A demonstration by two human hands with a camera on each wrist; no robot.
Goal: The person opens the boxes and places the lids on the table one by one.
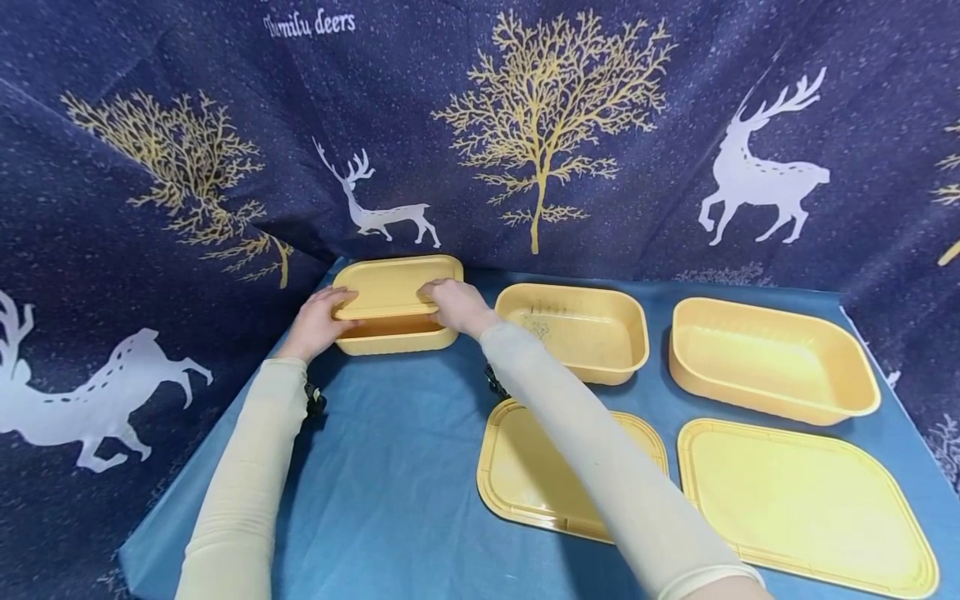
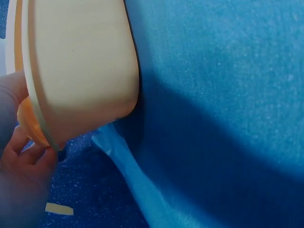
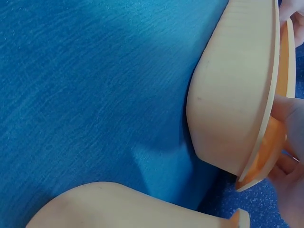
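A yellow lid [image 1: 397, 286] lies over the far-left yellow container [image 1: 393, 342], its front edge raised so a gap shows above the rim. At the lid's left end, my left hand [image 1: 313, 323] grips the edge. My right hand [image 1: 459, 305] holds the lid's front right corner, thumb on top. In the left wrist view, the container's pale side wall [image 2: 85, 61] fills the upper left, with left fingers around its corner. The right wrist view shows the container wall [image 3: 232, 90] and the orange-looking inside through the gap, beside my right hand [image 3: 292, 133].
To the right stand two uncovered yellow containers, a middle one [image 1: 600, 377] and a larger one [image 1: 757, 398]. In front of them lie a smaller lid [image 1: 525, 475] and a bigger lid [image 1: 810, 500]. A blue cloth [image 1: 382, 467] covers the table; a deer-patterned curtain [image 1: 480, 108] hangs behind.
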